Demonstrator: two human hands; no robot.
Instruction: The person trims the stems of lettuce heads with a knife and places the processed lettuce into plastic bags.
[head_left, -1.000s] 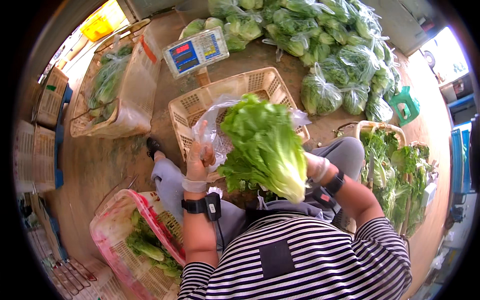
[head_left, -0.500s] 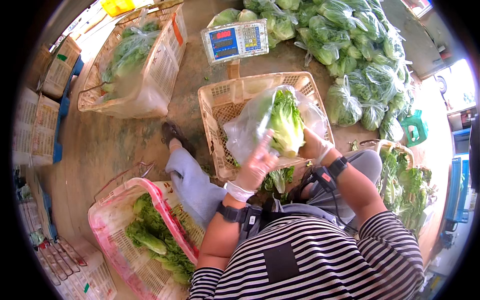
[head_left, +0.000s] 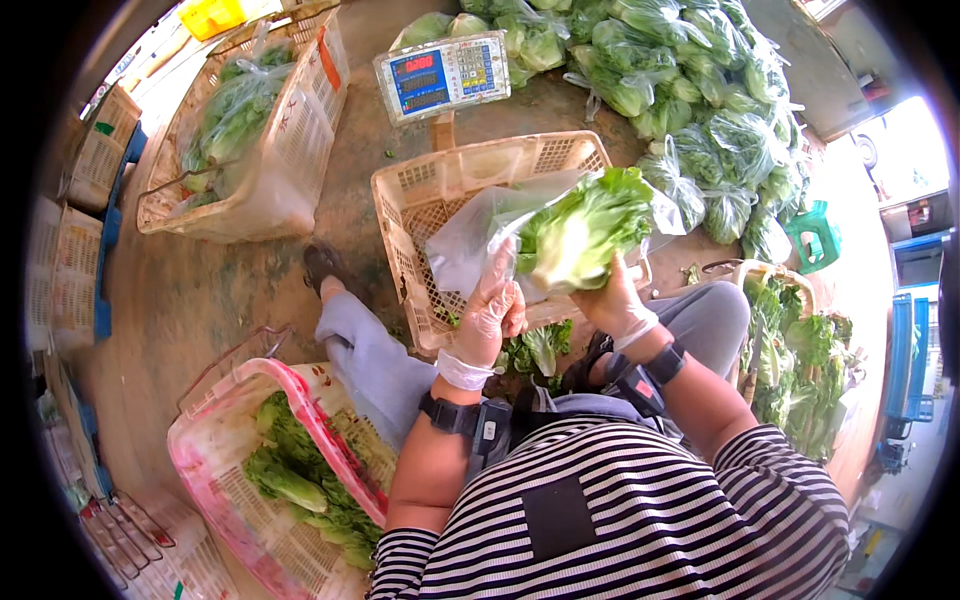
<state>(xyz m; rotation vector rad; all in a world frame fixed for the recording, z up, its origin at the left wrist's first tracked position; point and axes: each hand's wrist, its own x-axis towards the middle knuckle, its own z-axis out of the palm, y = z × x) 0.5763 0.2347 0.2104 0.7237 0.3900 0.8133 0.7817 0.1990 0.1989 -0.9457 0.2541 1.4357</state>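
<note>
A leafy green lettuce (head_left: 588, 228) with a pale stem lies tilted over the right part of the plastic crate (head_left: 480, 165) in front of me. My right hand (head_left: 612, 300), in a thin clear glove, is closed on it near the stem end. My left hand (head_left: 490, 318), gloved too, pinches the edge of a clear plastic bag (head_left: 465, 235) beside the stem. The bag spreads over the crate, with part showing behind the lettuce; how far the leaves are inside it I cannot tell.
A scale display (head_left: 443, 78) stands beyond the crate. Bagged lettuces (head_left: 690, 100) are heaped at the far right. A crate of bagged greens (head_left: 310, 130) stands far left, a pink-rimmed crate (head_left: 190, 450) with loose lettuce near left. More loose greens (head_left: 800, 360) fill a basket at right.
The lettuce has moved right and tipped from upright toward the right, with my right hand on its base. My left hand's fingers have drawn in on the bag. The view has shifted slightly.
</note>
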